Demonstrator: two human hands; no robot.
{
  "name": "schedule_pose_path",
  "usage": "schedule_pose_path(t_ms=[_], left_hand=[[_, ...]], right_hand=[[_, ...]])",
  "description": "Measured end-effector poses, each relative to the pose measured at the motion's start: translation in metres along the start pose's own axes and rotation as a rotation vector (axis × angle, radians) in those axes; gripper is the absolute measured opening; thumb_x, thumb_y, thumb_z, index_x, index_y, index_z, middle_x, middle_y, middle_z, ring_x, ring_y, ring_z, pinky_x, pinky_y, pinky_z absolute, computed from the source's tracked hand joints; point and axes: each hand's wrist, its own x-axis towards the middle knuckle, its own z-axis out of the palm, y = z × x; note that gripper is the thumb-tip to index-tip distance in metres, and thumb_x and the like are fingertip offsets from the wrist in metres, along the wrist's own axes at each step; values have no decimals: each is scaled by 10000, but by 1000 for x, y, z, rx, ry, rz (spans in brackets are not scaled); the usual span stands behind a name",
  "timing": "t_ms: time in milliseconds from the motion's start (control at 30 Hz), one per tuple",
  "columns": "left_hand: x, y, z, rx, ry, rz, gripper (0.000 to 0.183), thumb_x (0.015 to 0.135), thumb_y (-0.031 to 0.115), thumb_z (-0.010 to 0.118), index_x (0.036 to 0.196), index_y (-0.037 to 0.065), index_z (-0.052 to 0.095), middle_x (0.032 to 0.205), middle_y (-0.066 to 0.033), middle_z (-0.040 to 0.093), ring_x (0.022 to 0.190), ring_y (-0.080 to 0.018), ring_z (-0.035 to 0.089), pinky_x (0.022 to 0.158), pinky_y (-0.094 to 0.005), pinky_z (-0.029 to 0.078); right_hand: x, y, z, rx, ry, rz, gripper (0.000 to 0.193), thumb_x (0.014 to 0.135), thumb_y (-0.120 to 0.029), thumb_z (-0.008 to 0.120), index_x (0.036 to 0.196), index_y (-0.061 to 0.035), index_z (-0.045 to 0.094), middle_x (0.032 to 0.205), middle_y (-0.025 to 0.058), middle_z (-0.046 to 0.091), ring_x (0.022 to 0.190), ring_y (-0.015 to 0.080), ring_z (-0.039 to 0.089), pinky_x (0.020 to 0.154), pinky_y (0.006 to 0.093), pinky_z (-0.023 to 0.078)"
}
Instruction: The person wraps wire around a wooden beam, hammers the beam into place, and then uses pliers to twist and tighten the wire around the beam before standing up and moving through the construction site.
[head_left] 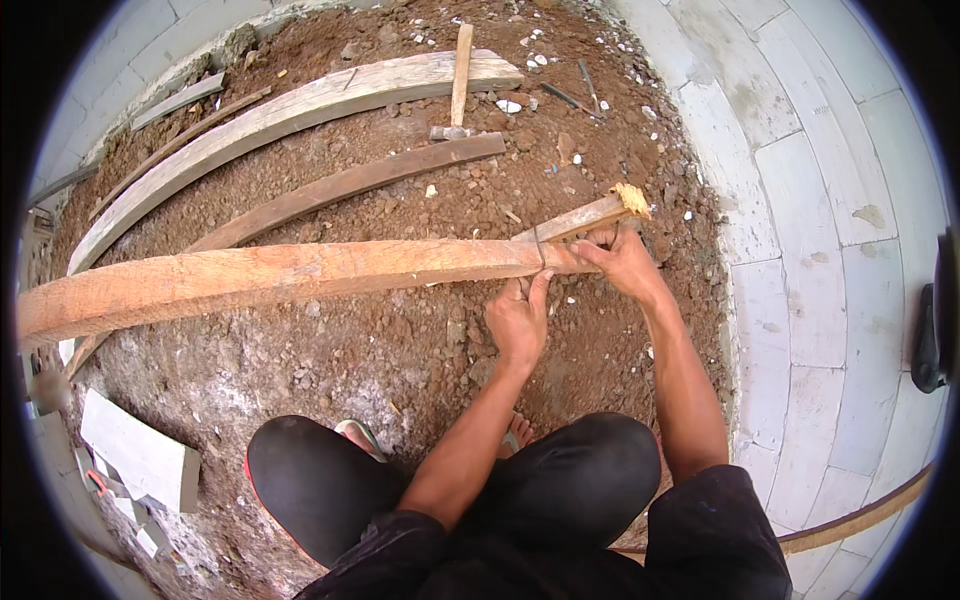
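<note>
A long reddish wooden beam (330,272) runs from the far left to in front of me. At its right end, a short piece of wood (575,218) with a splintered yellow end lies slanted against it. A thin dark wire (538,246) crosses the beam where the two meet. My left hand (516,322) is closed at the beam's lower edge, thumb and finger pinched at the wire's lower end. My right hand (628,264) is closed on the beam's right end, its fingertips beside the short piece; its palm side is partly hidden.
Beyond the beam lie a hammer (460,85), a thick pale timber (300,105) and a brown plank (370,178). Thin dark rods (573,101) rest on the stony soil. Pale block walls (800,250) stand at right and back. A white block (140,450) sits at lower left.
</note>
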Motion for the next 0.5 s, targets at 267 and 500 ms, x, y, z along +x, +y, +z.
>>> schedule_pose_path(t_ms=[267, 500], left_hand=[[-49, 18, 3, -94, -74, 45, 385, 1017, 325, 530, 902, -10, 679, 722, -223, 645, 634, -327, 624, 642, -439, 470], [-58, 39, -16, -530, -614, -464, 420, 1078, 314, 383, 1266, 6, 596, 1126, -142, 702, 988, -227, 678, 803, -346, 543]], right_hand=[[-137, 31, 98, 647, 322, 34, 380, 946, -278, 680, 646, -58, 604, 569, -49, 524, 518, 32, 403, 478, 231, 277], [-252, 116, 173, 1906, -23, 245, 316, 988, -336, 613, 807, -81, 570, 579, -78, 393, 493, 64, 325, 455, 230, 272]])
